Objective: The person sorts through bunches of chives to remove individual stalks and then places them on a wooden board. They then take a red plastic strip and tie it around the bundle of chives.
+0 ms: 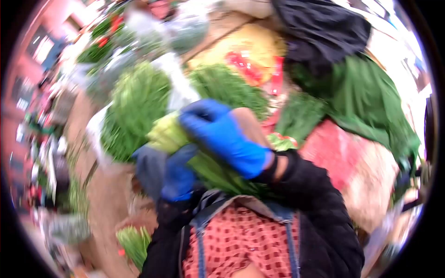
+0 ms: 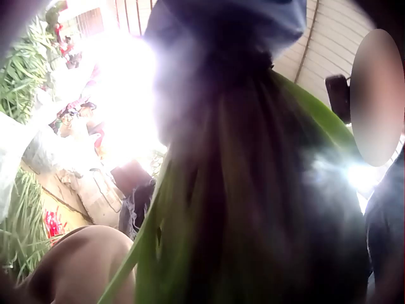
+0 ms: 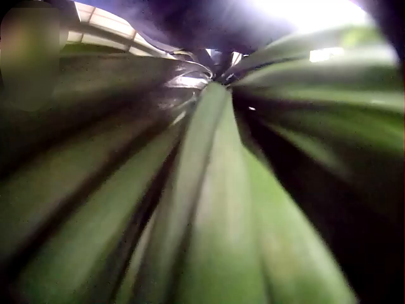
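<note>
In the head view, a bunch of long-leaved greens [image 1: 169, 133] lies slantwise before the person's chest, its pale, thick end at the upper left. Darker leaves [image 1: 215, 173] run back toward the jacket. The right hand [image 1: 225, 139], in a blue glove, grips the bunch from above. Under the pale end, the left hand [image 1: 171, 171], gloved in blue and grey, holds it from the other side. Long leaves [image 2: 215, 209] hang below a gloved hand in the left wrist view. Broad flat leaves [image 3: 215, 202] fill the right wrist view and gather near the glove.
Beyond the hands stands a large bundle of thin greens [image 1: 136, 109] in white plastic. More greens [image 1: 229, 88] lie beside a yellow sheet [image 1: 245, 44] with red ties. A green cloth [image 1: 371, 102] and a pink-and-white sack [image 1: 350, 162] lie to the right. A knee [image 2: 88, 259] is close by.
</note>
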`<action>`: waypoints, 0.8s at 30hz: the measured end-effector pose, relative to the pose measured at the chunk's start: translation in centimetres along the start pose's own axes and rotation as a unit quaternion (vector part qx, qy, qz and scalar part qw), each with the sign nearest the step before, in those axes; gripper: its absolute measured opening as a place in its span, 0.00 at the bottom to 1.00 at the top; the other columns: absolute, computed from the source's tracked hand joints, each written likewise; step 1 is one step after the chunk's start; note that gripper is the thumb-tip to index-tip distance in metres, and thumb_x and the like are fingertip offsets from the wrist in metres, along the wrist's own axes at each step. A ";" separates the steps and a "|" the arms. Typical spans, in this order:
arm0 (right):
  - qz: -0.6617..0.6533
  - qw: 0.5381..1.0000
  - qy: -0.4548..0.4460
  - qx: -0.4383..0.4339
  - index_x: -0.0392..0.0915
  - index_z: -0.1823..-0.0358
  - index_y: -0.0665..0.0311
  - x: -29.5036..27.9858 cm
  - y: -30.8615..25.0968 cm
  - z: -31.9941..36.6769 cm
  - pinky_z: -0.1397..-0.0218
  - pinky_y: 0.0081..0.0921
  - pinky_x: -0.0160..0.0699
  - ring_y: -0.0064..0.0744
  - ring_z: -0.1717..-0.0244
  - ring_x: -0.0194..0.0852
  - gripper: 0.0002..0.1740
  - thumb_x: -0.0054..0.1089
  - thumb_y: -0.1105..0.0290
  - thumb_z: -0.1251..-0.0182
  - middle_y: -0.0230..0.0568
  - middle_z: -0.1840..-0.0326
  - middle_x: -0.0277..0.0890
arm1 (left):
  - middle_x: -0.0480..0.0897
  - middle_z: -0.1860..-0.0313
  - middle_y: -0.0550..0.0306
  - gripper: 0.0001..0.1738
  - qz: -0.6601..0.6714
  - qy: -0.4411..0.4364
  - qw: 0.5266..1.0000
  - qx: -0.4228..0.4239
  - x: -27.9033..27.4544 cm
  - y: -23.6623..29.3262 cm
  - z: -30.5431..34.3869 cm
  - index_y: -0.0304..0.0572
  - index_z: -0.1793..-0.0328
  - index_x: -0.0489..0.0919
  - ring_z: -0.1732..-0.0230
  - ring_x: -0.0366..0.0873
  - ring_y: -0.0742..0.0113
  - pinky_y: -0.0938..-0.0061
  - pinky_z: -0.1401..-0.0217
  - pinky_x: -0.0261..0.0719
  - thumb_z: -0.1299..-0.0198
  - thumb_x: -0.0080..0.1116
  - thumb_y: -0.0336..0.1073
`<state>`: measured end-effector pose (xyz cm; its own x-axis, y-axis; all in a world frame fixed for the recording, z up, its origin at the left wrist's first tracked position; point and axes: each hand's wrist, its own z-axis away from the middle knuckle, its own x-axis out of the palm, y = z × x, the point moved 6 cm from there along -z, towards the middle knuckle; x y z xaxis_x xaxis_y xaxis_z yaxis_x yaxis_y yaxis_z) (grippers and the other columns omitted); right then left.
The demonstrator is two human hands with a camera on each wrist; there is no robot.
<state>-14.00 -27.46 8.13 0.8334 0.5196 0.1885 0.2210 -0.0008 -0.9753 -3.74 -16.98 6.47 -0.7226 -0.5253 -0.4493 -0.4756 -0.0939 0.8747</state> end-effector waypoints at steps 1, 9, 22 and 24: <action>-0.016 0.996 0.026 -0.081 0.80 0.63 0.68 0.5 2.2 -0.7 0.56 0.27 0.75 0.30 0.61 0.76 0.10 0.59 0.68 0.42 0.43 0.64 0.78 | 0.80 0.68 0.54 0.13 -0.196 0.012 0.976 0.089 -0.5 -2.0 0.3 0.44 0.59 0.80 0.66 0.79 0.58 0.65 0.57 0.78 0.46 0.61 0.42; -0.124 0.991 -0.056 -0.013 0.72 0.49 0.69 0.5 2.8 -2.2 0.65 0.32 0.75 0.35 0.69 0.75 0.26 0.62 0.57 0.42 0.44 0.67 0.76 | 0.71 0.40 0.41 0.21 -0.216 0.030 0.922 0.319 -1.6 -7.3 1.0 0.35 0.40 0.69 0.46 0.73 0.60 0.66 0.42 0.72 0.40 0.50 0.35; -0.054 0.974 -0.218 -0.001 0.79 0.60 0.65 1.6 2.6 -2.9 0.58 0.31 0.77 0.34 0.63 0.79 0.30 0.80 0.60 0.68 0.41 0.63 0.81 | 0.71 0.40 0.42 0.22 -0.144 -0.025 0.973 0.177 0.9 -6.7 -1.2 0.37 0.39 0.68 0.45 0.73 0.60 0.67 0.42 0.72 0.40 0.51 0.35; 0.048 0.988 -0.143 -0.030 0.79 0.60 0.65 1.2 2.9 -3.7 0.56 0.34 0.77 0.41 0.61 0.79 0.32 0.79 0.59 0.71 0.47 0.63 0.81 | 0.71 0.39 0.42 0.22 -0.147 -0.030 0.973 0.175 1.0 -7.1 -1.6 0.37 0.39 0.68 0.45 0.73 0.60 0.67 0.42 0.72 0.40 0.51 0.35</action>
<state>-10.54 -29.98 5.90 0.6771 0.7344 0.0473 0.1848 -0.1074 -0.9769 -0.26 -18.23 0.09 -0.5526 -0.4672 -0.6901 -0.8006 0.0675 0.5954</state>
